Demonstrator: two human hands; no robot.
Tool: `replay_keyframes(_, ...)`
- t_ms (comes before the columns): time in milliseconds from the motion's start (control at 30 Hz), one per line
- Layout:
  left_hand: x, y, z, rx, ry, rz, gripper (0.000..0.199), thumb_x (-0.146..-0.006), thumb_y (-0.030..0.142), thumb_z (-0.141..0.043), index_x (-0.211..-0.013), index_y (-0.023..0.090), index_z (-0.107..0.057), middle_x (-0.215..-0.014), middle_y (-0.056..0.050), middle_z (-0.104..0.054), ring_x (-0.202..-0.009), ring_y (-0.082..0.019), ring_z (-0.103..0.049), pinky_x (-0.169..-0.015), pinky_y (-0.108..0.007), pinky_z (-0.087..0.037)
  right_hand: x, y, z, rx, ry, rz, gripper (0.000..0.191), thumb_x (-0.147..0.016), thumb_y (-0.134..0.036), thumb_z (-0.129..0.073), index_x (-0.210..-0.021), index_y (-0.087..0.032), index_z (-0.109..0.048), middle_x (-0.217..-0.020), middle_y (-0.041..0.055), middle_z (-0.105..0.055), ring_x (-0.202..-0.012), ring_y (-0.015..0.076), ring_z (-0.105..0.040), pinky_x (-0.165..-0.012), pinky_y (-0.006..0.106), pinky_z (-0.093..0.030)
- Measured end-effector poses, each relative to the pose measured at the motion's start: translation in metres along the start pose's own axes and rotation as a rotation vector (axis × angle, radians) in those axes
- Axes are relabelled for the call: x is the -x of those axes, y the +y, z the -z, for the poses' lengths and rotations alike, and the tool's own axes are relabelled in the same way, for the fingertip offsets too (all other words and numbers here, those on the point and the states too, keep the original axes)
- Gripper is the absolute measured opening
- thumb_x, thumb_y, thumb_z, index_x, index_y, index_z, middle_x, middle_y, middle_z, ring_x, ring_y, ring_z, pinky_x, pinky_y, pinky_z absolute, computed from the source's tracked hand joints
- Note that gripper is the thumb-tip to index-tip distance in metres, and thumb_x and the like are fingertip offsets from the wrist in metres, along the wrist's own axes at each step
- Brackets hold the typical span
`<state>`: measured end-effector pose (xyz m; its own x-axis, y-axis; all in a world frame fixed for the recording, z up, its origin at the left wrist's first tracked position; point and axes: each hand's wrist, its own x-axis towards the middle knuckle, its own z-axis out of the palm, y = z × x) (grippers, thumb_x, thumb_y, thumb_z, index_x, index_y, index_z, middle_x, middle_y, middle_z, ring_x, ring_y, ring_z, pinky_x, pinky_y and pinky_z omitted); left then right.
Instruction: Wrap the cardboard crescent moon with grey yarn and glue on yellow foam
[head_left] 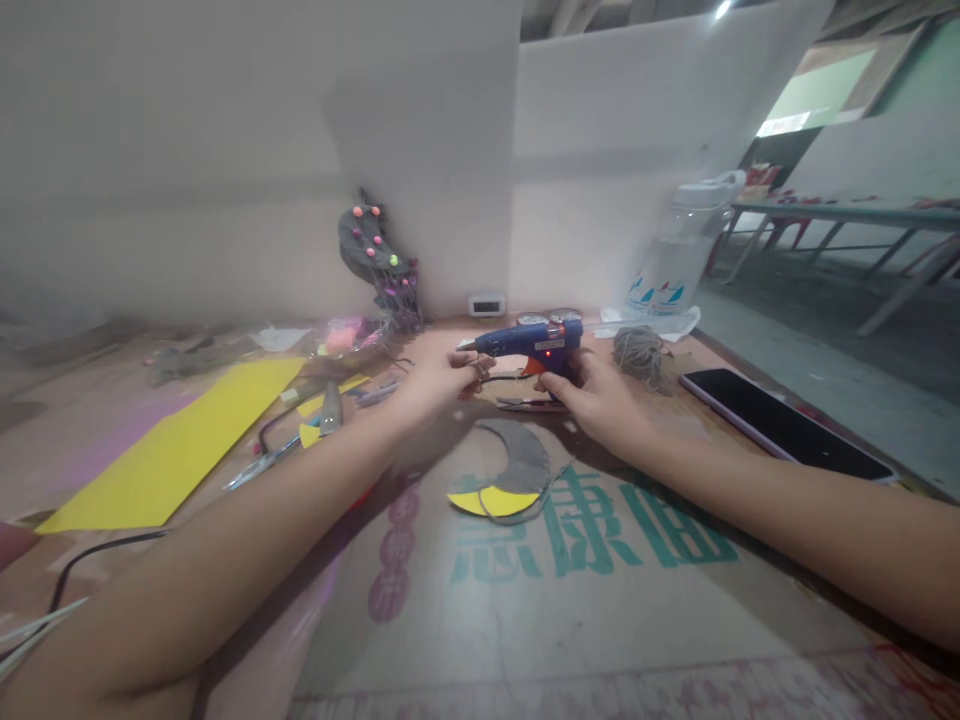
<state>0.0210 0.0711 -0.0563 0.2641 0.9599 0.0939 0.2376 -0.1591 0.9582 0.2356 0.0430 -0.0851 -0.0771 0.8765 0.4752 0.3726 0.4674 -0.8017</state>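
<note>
My right hand (pixel 592 395) is wrapped round the handle of a blue hot glue gun (pixel 529 341), whose small red light is lit. The gun's nozzle points left, at my left hand (pixel 450 375). The fingers of my left hand are drawn together just under the nozzle; what they hold, if anything, I cannot make out. Nearer to me on the cardboard lies a crescent of yellow card (pixel 495 500), partly wrapped in grey yarn (pixel 519 450) with a loose strand trailing. Scissors (pixel 525 405) lie just below the glue gun.
A yellow sheet (pixel 180 440) and scraps lie at left. A dark crescent ornament with coloured beads (pixel 367 240) stands by the wall. On the right are a grey yarn ball (pixel 637 352), a phone (pixel 784 420) and a clear bottle (pixel 679 250). Printed cardboard (pixel 525 620) covers the front.
</note>
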Motion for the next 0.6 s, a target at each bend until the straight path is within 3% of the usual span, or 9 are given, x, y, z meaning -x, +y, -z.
replay_keyframes(267,0.000,-0.003,0.005,-0.128,0.027,0.096,0.022,-0.069,0.034,-0.076,-0.078,0.015,-0.074,-0.064,-0.002,-0.064,-0.058,-0.012,-0.054,-0.056,-0.024,-0.040,-0.003,-0.001,0.000,-0.134,0.046,-0.004,0.024,-0.084,-0.038,-0.061,-0.098,-0.020,-0.054,-0.089,0.0071,-0.067,-0.083,0.0234,-0.066,-0.076,0.039,-0.054)
replay_keyframes(467,-0.007,-0.007,0.011,0.077,-0.012,0.084,0.031,-0.070,0.043,-0.078,-0.075,0.013,-0.070,-0.070,-0.004,-0.068,-0.060,-0.012,-0.058,-0.057,-0.023,-0.044,-0.004,0.001,0.001,-0.093,0.033,0.009,0.024,-0.084,-0.039,-0.060,-0.098,-0.020,-0.055,-0.084,0.0052,-0.066,-0.080,0.0222,-0.066,-0.073,0.038,-0.054)
replay_keyframes(600,-0.009,-0.005,0.014,0.163,-0.042,0.138,0.027,-0.070,0.037,-0.080,-0.078,0.013,-0.070,-0.075,-0.004,-0.070,-0.065,-0.012,-0.063,-0.068,-0.026,-0.053,-0.005,0.003,0.001,-0.086,0.039,0.018,0.022,-0.084,-0.039,-0.061,-0.096,-0.022,-0.054,-0.083,0.0043,-0.066,-0.078,0.0218,-0.065,-0.072,0.037,-0.054)
